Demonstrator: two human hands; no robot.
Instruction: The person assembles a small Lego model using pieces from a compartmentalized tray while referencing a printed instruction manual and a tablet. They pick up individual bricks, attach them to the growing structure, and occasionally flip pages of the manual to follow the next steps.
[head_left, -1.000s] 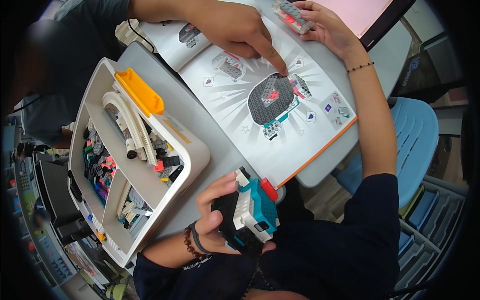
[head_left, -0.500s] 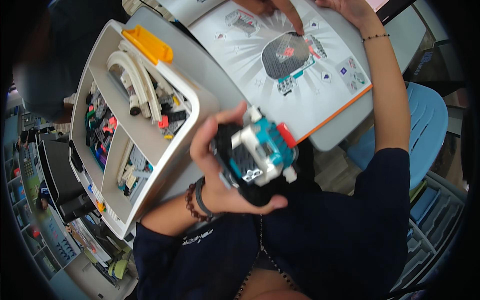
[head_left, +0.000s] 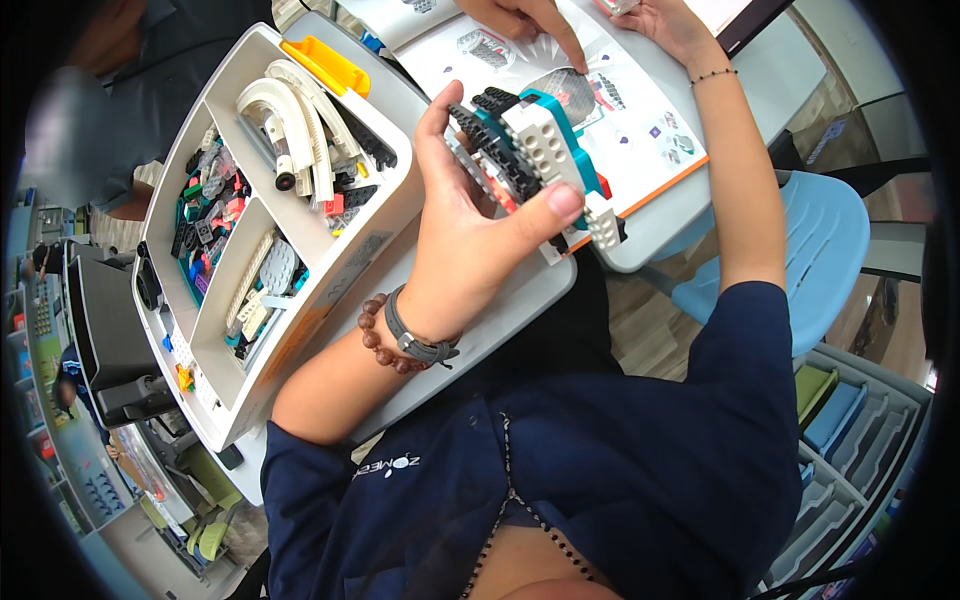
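Observation:
My left hand is closed round a toy-brick model, thumb on its near side and fingers behind it. The model has a white holed beam, teal panels, black round parts and a bit of red; it is tipped so that its side shows. Beyond it lies an open instruction booklet with a picture of a grey, teal and red build. Another person's hand points a finger at that picture. At the top edge, beside the booklet, my right hand has its fingers bent round a small pale and reddish thing, partly cut off by the frame.
A white compartment bin full of loose bricks and curved white tracks stands on the grey table at left, with a yellow tray at its far corner. A blue chair and a drawer rack are at right.
My left hand has raised the model up and away, turning it so its white beamed side shows; it now covers part of the booklet. My right hand has shifted slightly left, and a small thing shows at its fingers.

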